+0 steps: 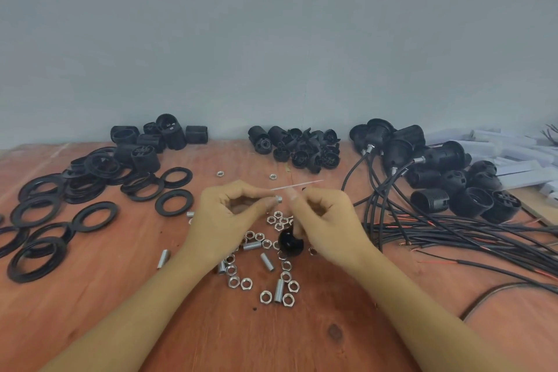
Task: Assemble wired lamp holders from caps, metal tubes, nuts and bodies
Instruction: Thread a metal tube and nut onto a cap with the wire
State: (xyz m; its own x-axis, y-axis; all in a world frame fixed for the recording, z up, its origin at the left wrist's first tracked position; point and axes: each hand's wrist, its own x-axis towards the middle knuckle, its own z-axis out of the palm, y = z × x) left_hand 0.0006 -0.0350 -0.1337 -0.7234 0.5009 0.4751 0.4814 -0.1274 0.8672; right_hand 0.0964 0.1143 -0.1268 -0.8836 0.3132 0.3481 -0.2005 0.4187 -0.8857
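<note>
My left hand pinches a short threaded metal tube between thumb and fingertips, its end pointing right. My right hand is closed just beside the tube's end, fingertips almost touching it, and holds a glossy black cap in its lower fingers. Whether a nut sits at my right fingertips I cannot tell. Loose nuts and tubes lie scattered on the wooden table under both hands.
Black rings spread over the left. Black bodies stand back left, caps back centre. Wired assembled holders with black cables fill the right. White boxes lie far right by the wall.
</note>
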